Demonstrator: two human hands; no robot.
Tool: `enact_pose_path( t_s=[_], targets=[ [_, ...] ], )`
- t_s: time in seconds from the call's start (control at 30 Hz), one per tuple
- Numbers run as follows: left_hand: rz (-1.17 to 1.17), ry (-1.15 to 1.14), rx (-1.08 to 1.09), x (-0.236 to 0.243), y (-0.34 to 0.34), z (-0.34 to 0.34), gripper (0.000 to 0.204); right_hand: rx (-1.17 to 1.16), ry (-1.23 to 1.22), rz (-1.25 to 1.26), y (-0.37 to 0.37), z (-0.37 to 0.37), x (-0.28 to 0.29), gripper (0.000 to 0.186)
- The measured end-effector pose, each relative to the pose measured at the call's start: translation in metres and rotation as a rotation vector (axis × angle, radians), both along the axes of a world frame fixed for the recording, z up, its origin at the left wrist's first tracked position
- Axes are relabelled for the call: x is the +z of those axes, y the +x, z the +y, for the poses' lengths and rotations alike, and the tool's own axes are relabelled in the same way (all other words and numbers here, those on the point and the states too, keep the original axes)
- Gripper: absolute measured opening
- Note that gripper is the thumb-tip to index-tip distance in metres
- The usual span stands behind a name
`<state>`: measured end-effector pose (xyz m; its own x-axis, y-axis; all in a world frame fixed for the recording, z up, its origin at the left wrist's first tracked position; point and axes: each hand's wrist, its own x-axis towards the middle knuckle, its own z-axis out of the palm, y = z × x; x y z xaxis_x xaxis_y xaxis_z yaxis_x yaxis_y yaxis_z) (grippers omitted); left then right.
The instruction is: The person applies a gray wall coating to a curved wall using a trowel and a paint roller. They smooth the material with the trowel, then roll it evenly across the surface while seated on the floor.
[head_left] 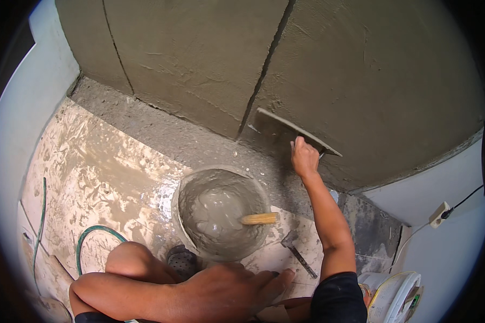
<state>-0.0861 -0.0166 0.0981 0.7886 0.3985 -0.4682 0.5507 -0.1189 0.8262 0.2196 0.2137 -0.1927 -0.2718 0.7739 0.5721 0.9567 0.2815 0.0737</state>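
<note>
My right hand (304, 156) is closed on the handle of a long flat trowel (277, 123), whose blade is against the lower part of the wet, grey rendered wall (361, 81), just right of a dark vertical groove. My left hand (242, 288) hangs low over my legs, fingers loosely extended and holding nothing visible. A round tub (184, 185) of wet grey mix stands on the floor between my legs and the wall, with a wooden handle (261, 218) sticking out over its right side, its lower end hidden in the mix.
A hammer-like tool (296, 253) lies right of the tub. A green hose (94, 230) runs along the smeared floor (102, 151) at left. At right are a white bucket (393, 293) and a plug socket with cables (439, 214). White walls (48, 48) close in both sides.
</note>
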Motion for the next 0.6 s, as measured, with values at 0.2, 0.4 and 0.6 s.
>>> enact_pose_path(
  t_s=[0.2, 0.4, 0.6],
  targets=[
    [-0.119, 0.261, -0.049, -0.033, -0.007, -0.013, 0.038, -0.25, 0.303, 0.345, 0.005, -0.012, 0.093, 0.029],
    [-0.23, 0.142, 0.056, -0.041, -0.013, -0.007, 0.04, 0.141, -0.071, 1.317, -0.022, -0.04, 0.121, 0.024],
    [-0.075, 0.301, -0.098, -0.044, -0.01, -0.01, 0.043, 0.356, -0.51, 1.624, -0.093, 0.004, 0.008, 0.016]
  ],
)
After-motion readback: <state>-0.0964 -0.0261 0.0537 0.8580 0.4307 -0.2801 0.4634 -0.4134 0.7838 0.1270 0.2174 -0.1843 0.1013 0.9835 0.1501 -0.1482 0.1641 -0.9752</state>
